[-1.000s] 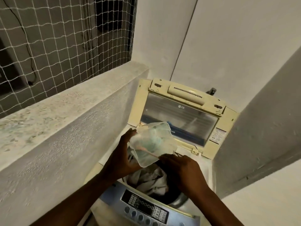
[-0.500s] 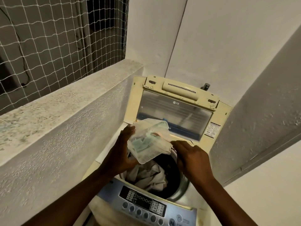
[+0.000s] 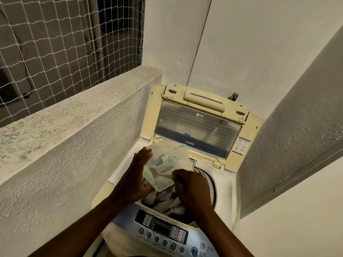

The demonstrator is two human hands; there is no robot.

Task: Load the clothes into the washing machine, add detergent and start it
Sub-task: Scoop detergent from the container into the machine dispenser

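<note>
2 hands work just beyond the control panel [image 3: 161,229], over the open drum [image 3: 209,182]. The left hand [image 3: 137,175] cups the translucent pouch [image 3: 167,160] from its left, thumb up and fingers curled beneath, keeping it above the clothes [image 3: 167,203] so spills land inside. The right hand [image 3: 191,186] pinches its near edge, perhaps to tear it; blur hides any opening. The pouch's long axis runs near-to-far, with the near corner dipping drumward. Behind, the lid [image 3: 198,130] stands raised.

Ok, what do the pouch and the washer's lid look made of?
The pouch: likely thin, soft translucent plastic; it creases and greenish contents show through. The lid: a hard plastic frame, matte, yellowed cream. Its window is smooth and see-through, glass or clear plastic; I cannot tell which.
</note>
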